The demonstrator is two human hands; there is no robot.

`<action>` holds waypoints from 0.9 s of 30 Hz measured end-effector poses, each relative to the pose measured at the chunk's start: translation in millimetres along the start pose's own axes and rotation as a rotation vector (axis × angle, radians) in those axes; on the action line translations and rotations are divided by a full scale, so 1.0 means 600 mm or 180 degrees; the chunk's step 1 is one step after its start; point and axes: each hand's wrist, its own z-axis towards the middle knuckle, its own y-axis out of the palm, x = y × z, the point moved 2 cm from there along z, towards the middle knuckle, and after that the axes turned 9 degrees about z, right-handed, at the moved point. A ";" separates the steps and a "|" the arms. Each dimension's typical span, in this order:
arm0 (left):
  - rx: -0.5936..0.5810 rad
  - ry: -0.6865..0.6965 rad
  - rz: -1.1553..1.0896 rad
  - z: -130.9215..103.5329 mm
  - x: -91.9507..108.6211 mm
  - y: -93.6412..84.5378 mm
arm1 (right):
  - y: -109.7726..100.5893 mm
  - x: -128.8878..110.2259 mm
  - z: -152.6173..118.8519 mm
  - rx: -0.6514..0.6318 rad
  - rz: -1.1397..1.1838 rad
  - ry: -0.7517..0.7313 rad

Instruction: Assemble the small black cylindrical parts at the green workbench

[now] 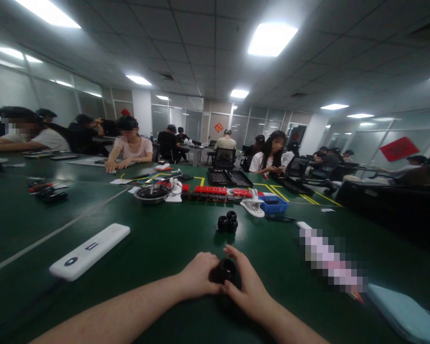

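Observation:
Low in the middle of the head view, my left hand [199,274] grips a short, glossy black cylindrical piece [228,269] with a round hollow facing the camera. Its fingers are closed round the left side of the piece. My right hand [250,285] curves around the other side, thumb and fingers apart. The right thumb lies at the lower edge of the piece; whether it presses on it I cannot tell. Just beyond my hands, several similar black pieces [228,222] stand bunched together on the green table [157,239].
A white power bank-like device [91,251] lies left, a pixelated long item [329,260] and a pale blue case [406,310] right. Farther back are red strips [210,190], a blue bin [273,204], a white clamp [253,204] and a round metal dish [152,192]. People sit around.

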 end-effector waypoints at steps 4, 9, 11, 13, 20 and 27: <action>0.0012 0.0057 -0.0010 0.000 -0.001 0.002 | 0.002 0.005 0.005 0.0268 -0.0046 0.0108; 0.0047 0.0026 0.0027 0.002 -0.001 0.005 | 0.002 0.010 0.004 0.0329 0.0045 0.0118; 0.0045 -0.0007 0.0046 0.002 -0.001 0.004 | 0.000 0.007 0.002 0.0347 0.0058 0.0074; 0.0036 -0.0040 0.0065 0.001 -0.001 0.004 | -0.003 0.004 0.001 0.0311 0.0064 0.0022; -0.0017 0.0044 0.0032 0.001 0.002 0.000 | 0.001 0.006 0.003 0.0227 -0.0023 0.0004; -0.0037 -0.0007 0.0033 0.001 0.003 -0.002 | -0.001 0.006 0.004 0.0251 -0.0014 0.0081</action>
